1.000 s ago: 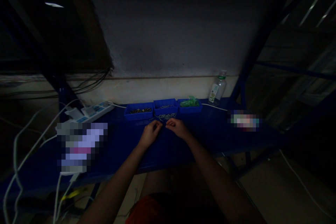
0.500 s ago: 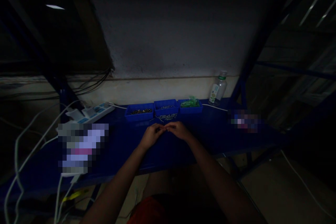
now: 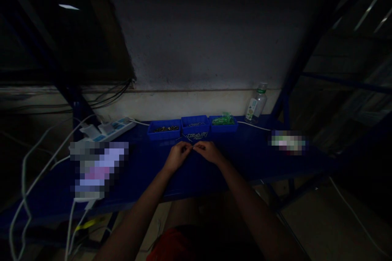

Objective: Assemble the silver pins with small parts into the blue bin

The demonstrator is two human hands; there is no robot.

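My left hand and my right hand meet above the blue table, fingertips nearly touching. Both are closed in a pinch on a thin, pale screw, of which only a short bit shows between them. Just beyond the fingers lies a loose pile of screws. Behind it, a blue bin with more screws stands in the middle of a row. The bin on its left holds small brass-coloured parts; the one on its right holds green plastic pieces.
A clear bottle stands at the back right against the wall. On the left are a white power strip, a blurred-out device and loose white cables. Another blurred-out item lies on the right of the blue table.
The fingertips have drawn slightly apart, and a pale bit of the screw now shows between them. The whole view has shifted a little; bins and pile stay put.
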